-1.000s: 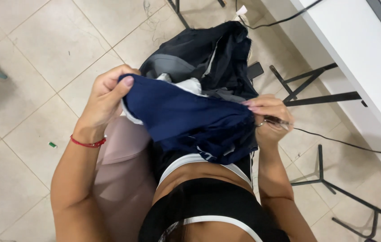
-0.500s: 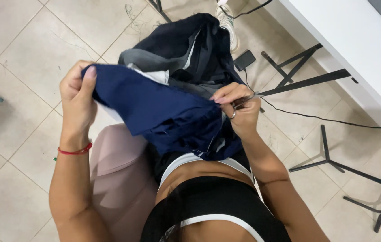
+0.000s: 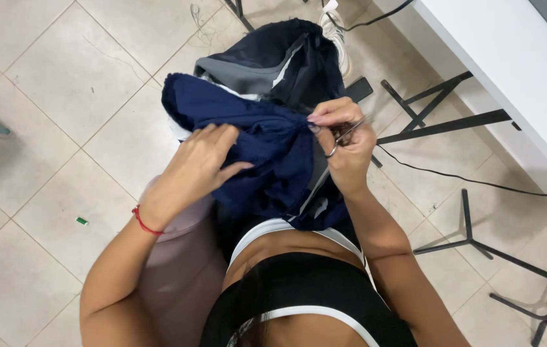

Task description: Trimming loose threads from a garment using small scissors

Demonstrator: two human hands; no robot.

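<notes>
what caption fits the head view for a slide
Left hand flat on navy garment on lap; right hand grips small scissors.

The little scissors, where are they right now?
In the head view the small metal scissors sit right of centre, held in the person's right hand, against the edge of the navy blue cloth that the left hand rests on.

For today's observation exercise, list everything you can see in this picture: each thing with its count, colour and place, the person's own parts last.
navy garment: one, dark blue, bunched on the lap, under both hands
small scissors: one, metal, in the right hand, against the garment
clothes pile: one, black and grey, on the floor ahead
cable: one, black, across the floor tiles at right
table: one, white, black legs, upper right
red bracelet: one, left wrist
left hand: resting on the garment
right hand: holding the scissors
</notes>
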